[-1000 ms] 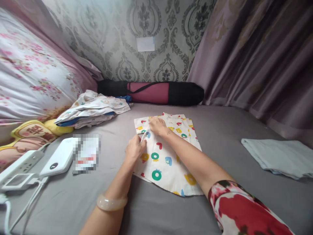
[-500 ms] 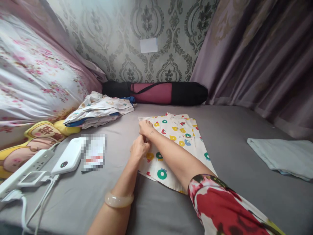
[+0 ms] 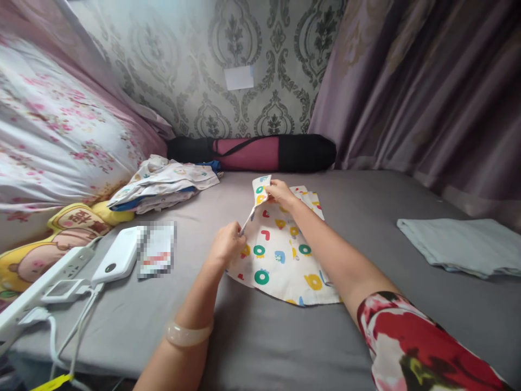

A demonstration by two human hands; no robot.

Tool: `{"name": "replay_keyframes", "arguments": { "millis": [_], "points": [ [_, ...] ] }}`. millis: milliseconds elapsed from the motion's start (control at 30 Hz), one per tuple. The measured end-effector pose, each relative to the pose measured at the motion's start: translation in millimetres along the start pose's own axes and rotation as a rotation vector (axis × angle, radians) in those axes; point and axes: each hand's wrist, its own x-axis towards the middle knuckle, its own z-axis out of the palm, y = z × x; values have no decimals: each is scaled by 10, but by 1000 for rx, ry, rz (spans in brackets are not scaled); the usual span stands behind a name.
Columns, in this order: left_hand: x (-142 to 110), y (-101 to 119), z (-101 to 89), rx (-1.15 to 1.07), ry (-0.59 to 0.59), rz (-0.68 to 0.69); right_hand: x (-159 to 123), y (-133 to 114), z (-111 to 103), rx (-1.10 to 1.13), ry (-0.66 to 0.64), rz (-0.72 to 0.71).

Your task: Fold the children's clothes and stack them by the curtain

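Observation:
A small white shirt (image 3: 280,266) with green, yellow, red and blue prints lies on the grey bed sheet. My left hand (image 3: 227,243), a pale bangle on its wrist, is closed on the shirt's left edge. Farther up, my right hand (image 3: 280,194) pinches a raised flap of the same cloth, which looks like a sleeve. Between the two hands the edge is pulled into a slanting line. The lower hem spreads flat toward me, while my right forearm covers part of the right side.
Folded clothes (image 3: 166,182) are stacked at the back left. A white power bank (image 3: 118,258), a power strip (image 3: 44,288) with cables and a blurred packet (image 3: 158,250) lie at left. A pale folded cloth (image 3: 459,247) is at right. A long black-and-maroon bag (image 3: 252,153) lines the wall.
My hands were close together at the shirt's left edge. Now they are apart: the right has moved right and up, lifting the flap of cloth, with the left lower down the edge.

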Motion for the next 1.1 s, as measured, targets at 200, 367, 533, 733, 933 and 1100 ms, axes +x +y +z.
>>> {"name": "replay_keyframes", "arguments": {
  "millis": [200,367,533,733,933,1100],
  "points": [
    [-285,255,-18,73,27,147,-259,177,-359,155,48,92],
    [-367,366,180,75,-1,234,-274,424,-533,58,131,127],
    [-396,421,325,1,-128,327,-291,656,-586,-154,172,154],
    [-422,459,373,25,-242,332,-301,749,-586,-405,179,88],
    [-434,426,382,83,-248,393,-247,762,-647,-645,110,67],
    [-460,422,323,74,-305,427,-235,563,-717,-859,22,88]
  ]
}}
